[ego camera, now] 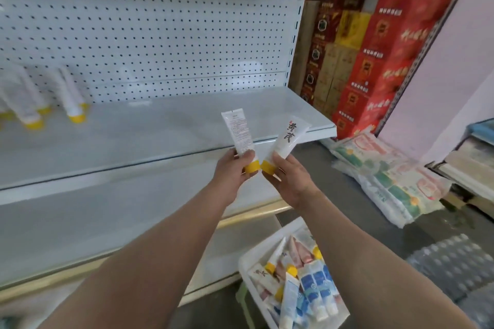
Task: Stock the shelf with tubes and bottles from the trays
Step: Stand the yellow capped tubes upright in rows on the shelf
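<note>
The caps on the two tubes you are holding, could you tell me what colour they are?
Yellow, on both caps, clearest in the head view.

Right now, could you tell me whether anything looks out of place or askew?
Only the white tray: its tubes lie jumbled at mixed angles. The shelved tubes stand cap-down, leaning on the pegboard.

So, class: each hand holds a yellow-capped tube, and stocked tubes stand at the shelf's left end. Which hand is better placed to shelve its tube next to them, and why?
Left, probably. The left hand and its tube sit nearer the standing tubes; the right hand would cross over.
</note>
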